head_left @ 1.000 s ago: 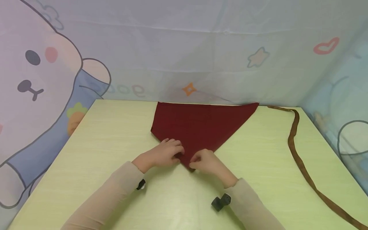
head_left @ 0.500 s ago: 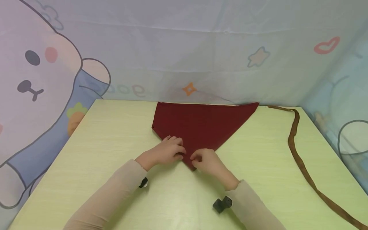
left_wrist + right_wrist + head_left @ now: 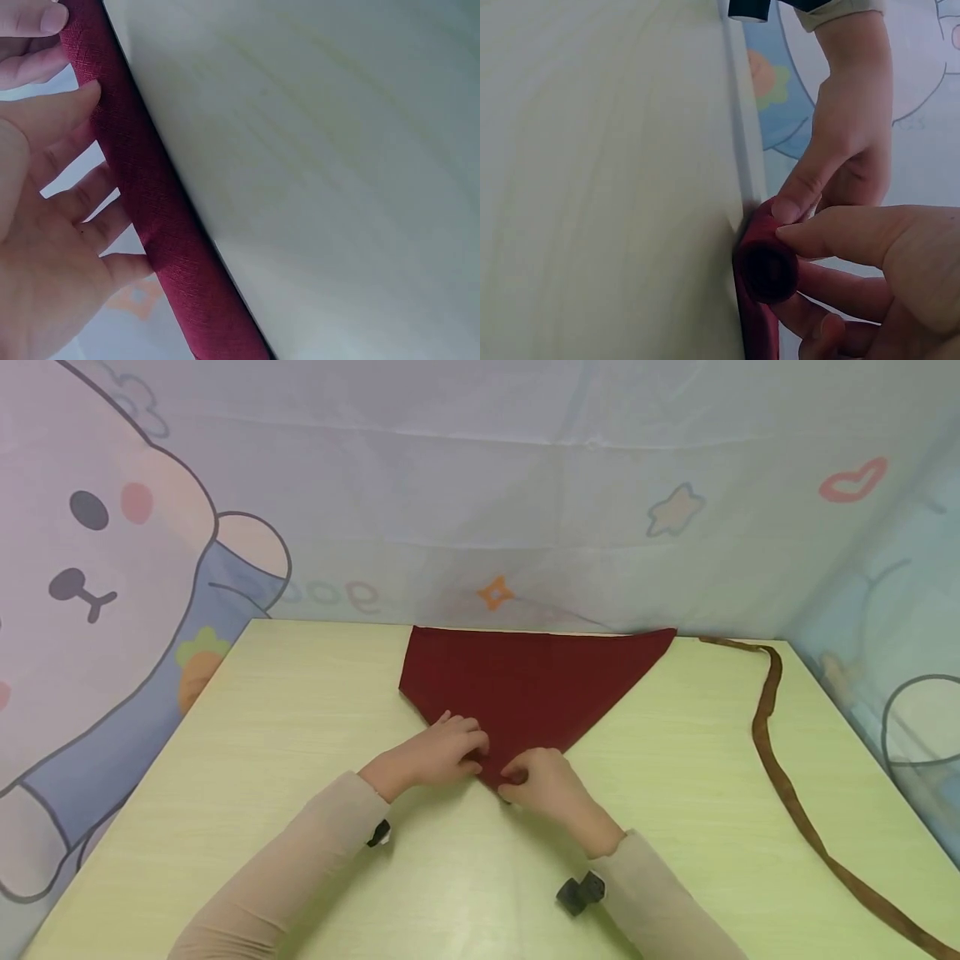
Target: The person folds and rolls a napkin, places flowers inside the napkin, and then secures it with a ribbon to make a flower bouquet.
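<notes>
The red cloth [image 3: 540, 685] reaches from the desk's [image 3: 300, 718] far edge to its middle, its edge facing the near left corner rolled into a tube [image 3: 146, 180]. Your left hand [image 3: 438, 753] holds the tube between thumb and fingers; your right hand [image 3: 545, 785] pinches its end. You seem mid-roll: turn both hands evenly and keep it snug. The tube's inside is too dark to read, and the brown strip [image 3: 783, 785] by the right edge runs out of view.
</notes>
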`<act>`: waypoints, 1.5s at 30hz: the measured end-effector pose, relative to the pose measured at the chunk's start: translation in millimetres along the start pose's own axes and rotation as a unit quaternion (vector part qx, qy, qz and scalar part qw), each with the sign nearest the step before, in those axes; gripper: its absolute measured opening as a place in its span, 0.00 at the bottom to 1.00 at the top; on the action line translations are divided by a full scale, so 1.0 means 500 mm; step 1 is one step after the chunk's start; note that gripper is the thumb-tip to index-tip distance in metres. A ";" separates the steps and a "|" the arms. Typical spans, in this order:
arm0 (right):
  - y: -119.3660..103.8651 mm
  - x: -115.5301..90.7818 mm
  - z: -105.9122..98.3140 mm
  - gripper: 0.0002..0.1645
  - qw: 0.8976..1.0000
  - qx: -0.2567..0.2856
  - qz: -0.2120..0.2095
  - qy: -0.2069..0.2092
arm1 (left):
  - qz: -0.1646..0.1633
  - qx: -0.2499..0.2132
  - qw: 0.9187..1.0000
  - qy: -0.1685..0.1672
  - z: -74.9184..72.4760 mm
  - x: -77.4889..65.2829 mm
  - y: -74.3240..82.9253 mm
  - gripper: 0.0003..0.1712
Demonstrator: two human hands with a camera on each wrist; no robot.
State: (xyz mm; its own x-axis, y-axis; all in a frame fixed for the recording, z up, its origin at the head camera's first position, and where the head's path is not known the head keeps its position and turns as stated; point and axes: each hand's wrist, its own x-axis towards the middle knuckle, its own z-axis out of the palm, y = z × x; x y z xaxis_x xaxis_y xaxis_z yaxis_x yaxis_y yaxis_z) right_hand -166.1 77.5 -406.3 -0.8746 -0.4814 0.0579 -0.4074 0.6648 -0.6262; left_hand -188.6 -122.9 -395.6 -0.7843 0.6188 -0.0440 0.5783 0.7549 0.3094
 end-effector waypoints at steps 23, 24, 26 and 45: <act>-0.002 -0.001 0.004 0.16 0.996 -0.075 0.034 0.028 | -0.013 0.031 0.999 -0.014 -0.005 0.014 0.001 0.15; -0.001 -0.001 0.004 0.15 0.996 -0.079 0.031 0.030 | -0.017 0.032 0.999 -0.015 -0.005 0.015 0.000 0.16; 0.000 0.000 0.004 0.13 0.996 -0.082 0.028 0.033 | -0.025 0.030 0.999 -0.013 -0.005 0.018 0.000 0.16; 0.009 0.006 -0.012 0.15 0.995 -0.080 0.054 0.016 | -0.042 0.048 0.998 0.012 -0.005 0.029 -0.001 0.14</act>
State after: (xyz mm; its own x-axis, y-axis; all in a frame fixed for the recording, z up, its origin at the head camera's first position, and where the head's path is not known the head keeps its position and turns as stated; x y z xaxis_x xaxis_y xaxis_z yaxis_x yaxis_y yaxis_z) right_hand -172.1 82.3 -404.1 -0.9229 -0.3844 0.0234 -0.3440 0.7954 -0.4990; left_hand -200.8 -115.0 -394.0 -0.8357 0.5474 -0.0430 0.5276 0.8222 0.2134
